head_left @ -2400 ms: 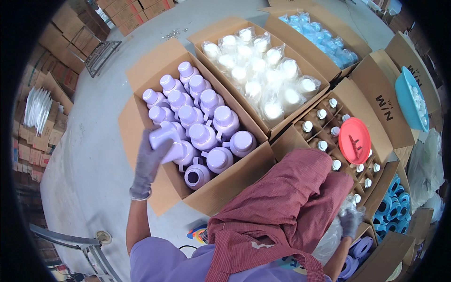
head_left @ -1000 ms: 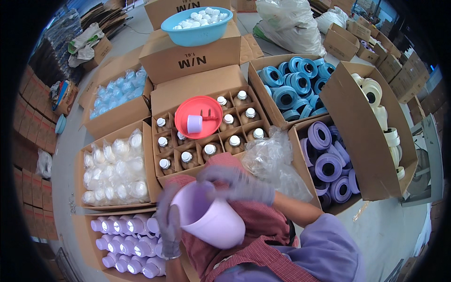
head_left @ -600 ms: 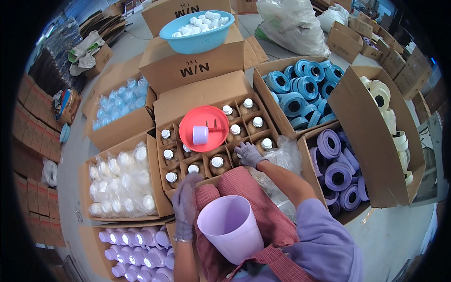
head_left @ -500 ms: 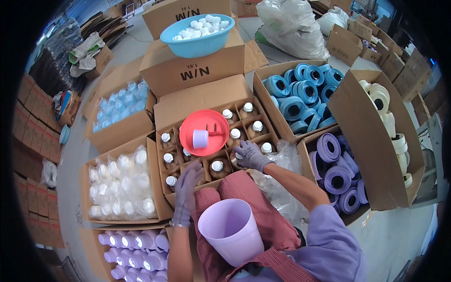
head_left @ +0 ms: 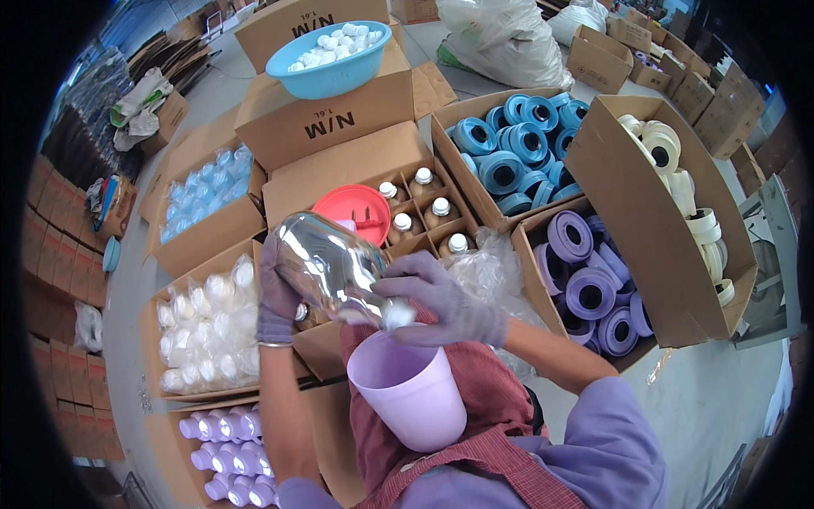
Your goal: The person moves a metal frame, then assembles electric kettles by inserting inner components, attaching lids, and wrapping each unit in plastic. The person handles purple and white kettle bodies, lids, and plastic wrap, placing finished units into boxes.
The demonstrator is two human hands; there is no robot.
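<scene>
A shiny silver glass flask liner [head_left: 329, 265] is held tilted in front of me, its white-capped neck [head_left: 397, 316] pointing down and right, over the rim of a purple tapered flask shell [head_left: 415, 403]. My left hand [head_left: 278, 297], gloved in grey, wraps the liner's wide end. My right hand [head_left: 445, 304], gloved too, closes round its neck; some fingers are hidden. The hollow shell rests on my lap. Behind the liner, a red plastic dish [head_left: 373, 204] lies on a divided carton [head_left: 348, 178] of white-capped liners [head_left: 440, 210], and the liner partly hides both.
Cartons surround me: blue shell parts [head_left: 526, 144], purple ring-ended parts [head_left: 589, 288] and cream ones [head_left: 678, 187] on the right; bagged white parts [head_left: 208, 327], bagged blue parts [head_left: 208, 187] and purple pieces [head_left: 229, 454] on the left. A blue basin [head_left: 326, 75] of white caps stands behind.
My right hand has left the carton. A liner is now out of it and tilted between both hands above the shell. My left hand, open before, now grips its wide end.
</scene>
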